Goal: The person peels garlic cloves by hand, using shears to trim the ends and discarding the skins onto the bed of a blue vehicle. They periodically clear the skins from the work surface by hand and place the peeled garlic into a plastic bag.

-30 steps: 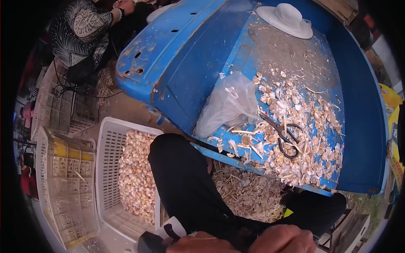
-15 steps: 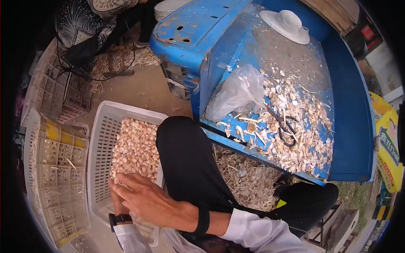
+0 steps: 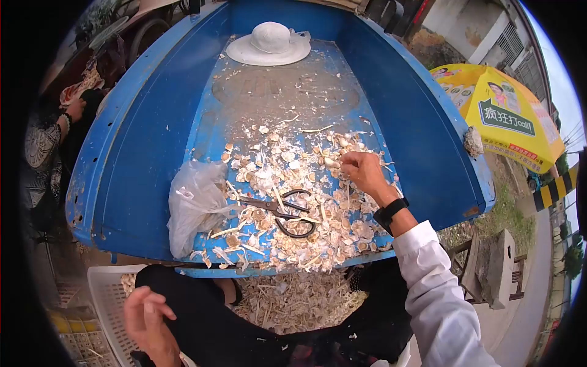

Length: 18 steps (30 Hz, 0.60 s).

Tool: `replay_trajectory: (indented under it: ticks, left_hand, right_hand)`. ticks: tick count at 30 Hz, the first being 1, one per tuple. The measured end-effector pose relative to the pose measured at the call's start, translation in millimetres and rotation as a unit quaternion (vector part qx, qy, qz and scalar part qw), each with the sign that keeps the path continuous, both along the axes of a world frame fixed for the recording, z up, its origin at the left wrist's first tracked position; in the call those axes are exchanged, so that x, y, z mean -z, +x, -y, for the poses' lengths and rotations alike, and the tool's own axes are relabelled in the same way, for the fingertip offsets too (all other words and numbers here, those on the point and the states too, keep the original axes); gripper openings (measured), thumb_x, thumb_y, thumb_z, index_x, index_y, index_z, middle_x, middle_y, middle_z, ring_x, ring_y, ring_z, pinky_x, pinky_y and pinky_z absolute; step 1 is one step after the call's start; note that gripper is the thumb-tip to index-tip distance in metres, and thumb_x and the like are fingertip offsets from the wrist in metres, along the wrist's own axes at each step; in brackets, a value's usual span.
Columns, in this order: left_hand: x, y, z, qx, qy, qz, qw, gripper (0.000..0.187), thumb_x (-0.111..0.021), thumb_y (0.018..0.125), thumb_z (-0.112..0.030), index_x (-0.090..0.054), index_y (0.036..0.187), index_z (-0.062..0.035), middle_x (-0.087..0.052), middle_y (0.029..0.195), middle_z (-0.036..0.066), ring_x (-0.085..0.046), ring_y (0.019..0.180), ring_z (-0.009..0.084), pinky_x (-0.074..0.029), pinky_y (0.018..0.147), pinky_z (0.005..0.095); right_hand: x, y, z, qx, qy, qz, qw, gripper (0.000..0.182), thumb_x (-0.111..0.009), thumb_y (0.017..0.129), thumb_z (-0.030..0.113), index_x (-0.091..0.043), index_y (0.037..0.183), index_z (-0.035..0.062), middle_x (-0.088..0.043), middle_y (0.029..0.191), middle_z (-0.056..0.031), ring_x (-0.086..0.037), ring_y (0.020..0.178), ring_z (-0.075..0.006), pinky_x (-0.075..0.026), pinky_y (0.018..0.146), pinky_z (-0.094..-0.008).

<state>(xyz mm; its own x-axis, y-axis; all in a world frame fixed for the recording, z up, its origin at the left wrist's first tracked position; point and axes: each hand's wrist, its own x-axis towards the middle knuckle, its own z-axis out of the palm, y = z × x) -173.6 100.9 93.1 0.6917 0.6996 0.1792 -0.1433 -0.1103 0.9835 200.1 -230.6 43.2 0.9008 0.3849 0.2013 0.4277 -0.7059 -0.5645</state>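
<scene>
My right hand (image 3: pixel 367 174), with a black band at its wrist, reaches into the garlic skins (image 3: pixel 287 177) strewn over the blue truck bed (image 3: pixel 205 131). Its thumb and fingers are pinched together beside a pale garlic piece (image 3: pixel 332 163); what lies between them is hidden. Black-handled scissors (image 3: pixel 278 211) lie among the skins, left of that hand. Above my left knee is my left hand (image 3: pixel 150 327), fingers loosely bent and apart, with nothing visible in it. Under it stands a white plastic crate (image 3: pixel 110 306), where a few garlic cloves (image 3: pixel 127 281) show beside my leg.
A crumpled clear plastic bag (image 3: pixel 199 205) lies at the bed's left. A white hat (image 3: pixel 269 44) rests at the far end. Blue side walls flank the bed. More skins (image 3: pixel 293 300) cover the ground between my legs. A co-worker's hand (image 3: pixel 74 110) shows at far left.
My view has swung right, from the crate to the truck bed. Both hands were together over the crate of cloves; the right is now among the skins, the left above my knee.
</scene>
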Motion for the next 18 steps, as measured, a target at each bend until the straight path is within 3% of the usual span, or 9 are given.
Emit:
replay_trajectory:
  ticks: [1,2,4,5,8,11,13,16,18]
  left_hand:
    - [-5,18,3,0.122,-0.013,-0.023,0.992,0.042,-0.057,0.095,-0.027,-0.051,0.125,0.0020,-0.063,0.106,0.016,-0.063,0.083,0.0196,-0.052,0.070,0.0291]
    - [-18,60,33,0.098,-0.051,0.007,0.994,0.026,-0.063,0.092,-0.015,-0.057,0.109,0.0036,-0.065,0.083,0.011,-0.057,0.061,0.0111,-0.047,0.055,0.0232]
    - [-15,110,57,0.219,-0.071,-0.012,0.973,0.024,-0.057,0.096,-0.017,-0.058,0.111,0.0016,-0.065,0.087,0.010,-0.058,0.065,0.0124,-0.047,0.056,0.0244]
    - [-8,132,71,0.248,-0.106,-0.024,0.963,0.022,-0.057,0.096,-0.016,-0.060,0.110,0.0017,-0.065,0.088,0.010,-0.059,0.066,0.0121,-0.048,0.056,0.0250]
    - [22,188,105,0.319,-0.162,-0.080,0.930,0.027,-0.058,0.097,-0.019,-0.059,0.113,0.0020,-0.065,0.094,0.010,-0.062,0.071,0.0115,-0.052,0.061,0.0245]
    - [53,238,133,0.328,-0.201,-0.116,0.916,0.030,-0.058,0.097,-0.020,-0.058,0.116,0.0026,-0.065,0.097,0.010,-0.063,0.074,0.0118,-0.054,0.064,0.0246]
    - [68,263,146,0.278,-0.180,-0.135,0.934,0.033,-0.058,0.097,-0.020,-0.057,0.120,0.0031,-0.065,0.099,0.010,-0.063,0.076,0.0113,-0.054,0.065,0.0243]
    - [64,277,150,0.299,-0.203,-0.159,0.919,0.034,-0.058,0.097,-0.019,-0.057,0.122,0.0037,-0.065,0.098,0.009,-0.062,0.076,0.0107,-0.054,0.065,0.0238]
    - [72,274,149,0.338,-0.228,-0.146,0.902,0.033,-0.058,0.097,-0.018,-0.057,0.122,0.0041,-0.066,0.097,0.010,-0.063,0.075,0.0110,-0.055,0.064,0.0237]
  right_hand:
    - [7,6,-4,0.002,0.009,-0.001,1.000,0.014,-0.064,0.081,0.011,-0.070,0.087,-0.0002,-0.066,0.073,-0.0185,-0.065,0.064,-0.0262,-0.051,0.063,-0.0349]
    - [14,11,-11,0.007,-0.004,-0.003,1.000,0.014,-0.064,0.081,0.013,-0.069,0.084,0.0005,-0.065,0.073,-0.0204,-0.064,0.065,-0.0315,-0.051,0.063,-0.0384]
    - [27,21,-23,0.008,-0.060,0.019,0.998,0.014,-0.066,0.077,0.016,-0.068,0.080,0.0022,-0.064,0.075,-0.0226,-0.063,0.070,-0.0398,-0.050,0.065,-0.0458]
    - [29,23,-25,0.007,-0.055,0.015,0.998,0.014,-0.066,0.077,0.016,-0.068,0.080,0.0022,-0.064,0.075,-0.0226,-0.063,0.070,-0.0398,-0.050,0.065,-0.0458]
    - [24,25,-24,-0.016,-0.078,0.066,0.995,0.012,-0.066,0.077,0.013,-0.069,0.081,0.0027,-0.064,0.073,-0.0205,-0.064,0.071,-0.0380,-0.050,0.066,-0.0453]
    - [17,25,-19,-0.075,-0.056,0.072,0.993,0.010,-0.067,0.075,0.010,-0.069,0.083,0.0034,-0.066,0.077,-0.0182,-0.064,0.074,-0.0368,-0.050,0.067,-0.0436]
    - [11,21,-18,-0.140,-0.020,-0.002,0.990,0.017,-0.072,0.075,0.002,-0.070,0.091,0.0044,-0.069,0.086,-0.0127,-0.066,0.076,-0.0275,-0.052,0.068,-0.0365]
    - [-11,-1,-22,-0.197,0.075,-0.073,0.975,0.026,-0.076,0.071,-0.002,-0.070,0.095,0.0047,-0.069,0.086,-0.0111,-0.067,0.078,-0.0238,-0.053,0.068,-0.0341]
    - [-14,-16,-25,-0.225,0.083,-0.045,0.970,0.027,-0.077,0.071,-0.001,-0.070,0.096,0.0053,-0.069,0.086,-0.0101,-0.067,0.080,-0.0223,-0.053,0.069,-0.0334]
